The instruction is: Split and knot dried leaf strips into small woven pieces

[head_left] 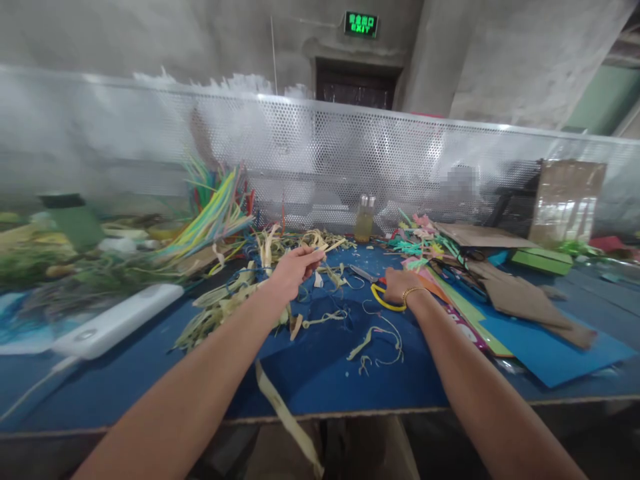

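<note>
My left hand (295, 265) is raised a little above the blue table (320, 373), its fingers pinched on a thin pale straw strip (327, 247) that sticks out to the right. My right hand (399, 285) rests on the table with its fingers curled round the yellow handles of a pair of scissors (383, 293); the blades point up and left. A gold bracelet sits on that wrist. Loose pale strips and curls (375, 340) lie scattered between my arms, and a heap of them (225, 307) lies under my left hand.
Coloured sticks (215, 207) fan up at the back left, next to a white power bank (117, 320). A small glass bottle (364, 220) stands at the back centre. Coloured paper sheets and cardboard (525, 307) lie to the right. A perforated metal screen (350, 160) closes off the far side.
</note>
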A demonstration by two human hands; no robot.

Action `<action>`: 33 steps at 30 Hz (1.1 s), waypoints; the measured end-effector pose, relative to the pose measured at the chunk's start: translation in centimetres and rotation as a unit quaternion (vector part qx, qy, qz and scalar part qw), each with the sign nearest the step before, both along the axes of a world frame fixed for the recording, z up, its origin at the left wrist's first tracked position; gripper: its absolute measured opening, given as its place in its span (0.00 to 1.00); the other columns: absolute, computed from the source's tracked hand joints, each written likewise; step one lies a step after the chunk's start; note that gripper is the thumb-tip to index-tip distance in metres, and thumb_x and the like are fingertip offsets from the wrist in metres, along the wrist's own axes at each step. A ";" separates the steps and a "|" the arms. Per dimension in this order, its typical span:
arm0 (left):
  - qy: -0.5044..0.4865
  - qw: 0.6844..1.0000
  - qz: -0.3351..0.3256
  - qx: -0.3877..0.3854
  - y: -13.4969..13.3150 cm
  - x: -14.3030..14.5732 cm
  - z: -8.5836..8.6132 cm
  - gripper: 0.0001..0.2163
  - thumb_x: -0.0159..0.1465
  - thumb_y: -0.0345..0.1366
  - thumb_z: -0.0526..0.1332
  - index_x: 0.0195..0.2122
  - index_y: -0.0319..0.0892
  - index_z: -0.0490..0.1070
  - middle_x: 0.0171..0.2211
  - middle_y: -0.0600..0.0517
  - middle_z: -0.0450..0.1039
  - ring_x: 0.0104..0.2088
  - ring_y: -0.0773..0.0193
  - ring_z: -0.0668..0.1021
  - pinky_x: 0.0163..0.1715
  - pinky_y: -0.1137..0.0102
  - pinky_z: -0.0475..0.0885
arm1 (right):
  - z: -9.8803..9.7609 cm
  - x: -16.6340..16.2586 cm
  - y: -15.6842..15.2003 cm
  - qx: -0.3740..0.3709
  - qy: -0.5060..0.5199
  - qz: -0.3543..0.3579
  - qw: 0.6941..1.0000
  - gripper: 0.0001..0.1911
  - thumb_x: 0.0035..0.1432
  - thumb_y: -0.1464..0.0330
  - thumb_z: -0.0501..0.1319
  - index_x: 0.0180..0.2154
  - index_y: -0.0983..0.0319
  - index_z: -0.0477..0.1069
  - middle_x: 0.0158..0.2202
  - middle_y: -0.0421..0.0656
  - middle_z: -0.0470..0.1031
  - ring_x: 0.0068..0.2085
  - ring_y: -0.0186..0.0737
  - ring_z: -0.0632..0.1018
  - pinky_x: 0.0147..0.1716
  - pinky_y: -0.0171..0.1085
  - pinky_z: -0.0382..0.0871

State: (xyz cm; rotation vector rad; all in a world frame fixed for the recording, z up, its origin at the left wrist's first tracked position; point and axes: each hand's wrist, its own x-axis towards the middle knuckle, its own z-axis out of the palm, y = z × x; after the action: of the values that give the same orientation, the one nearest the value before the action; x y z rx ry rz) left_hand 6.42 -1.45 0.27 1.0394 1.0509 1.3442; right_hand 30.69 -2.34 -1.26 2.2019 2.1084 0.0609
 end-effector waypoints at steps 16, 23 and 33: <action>-0.090 0.995 0.019 0.042 0.6 -1.2 0.2 0.14 0.42 0.38 0.72 0.26 0.41 0.70 0.21 0.55 0.69 0.21 0.74 0.71 0.15 0.79 0.57 | 1.2 -3.1 -2.0 -0.045 0.715 0.100 0.690 0.28 0.41 0.71 0.62 0.48 0.61 0.65 0.21 0.33 0.65 0.20 0.29 0.67 0.20 0.30 0.63; -0.114 0.992 0.036 0.042 1.0 -1.3 0.0 0.14 0.43 0.38 0.72 0.28 0.40 0.71 0.22 0.56 0.68 0.22 0.76 0.71 0.16 0.81 0.58 | 0.5 -4.9 -2.6 -0.073 0.716 0.105 0.687 0.25 0.45 0.62 0.64 0.47 0.58 0.64 0.21 0.33 0.64 0.17 0.29 0.67 0.15 0.29 0.62; -0.142 0.989 0.012 0.029 0.0 -0.6 0.6 0.10 0.46 0.36 0.71 0.26 0.41 0.71 0.21 0.56 0.67 0.22 0.76 0.71 0.16 0.80 0.59 | 0.1 -6.3 -3.3 -0.041 0.654 0.109 0.747 0.23 0.45 0.49 0.63 0.37 0.59 0.68 0.20 0.34 0.64 0.15 0.28 0.65 0.11 0.28 0.60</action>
State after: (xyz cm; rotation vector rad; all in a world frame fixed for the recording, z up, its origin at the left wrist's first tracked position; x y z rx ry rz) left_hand 5.85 -1.47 0.84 0.8488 0.8168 1.5006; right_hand 24.35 -5.63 -1.18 2.0351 2.6782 -2.0564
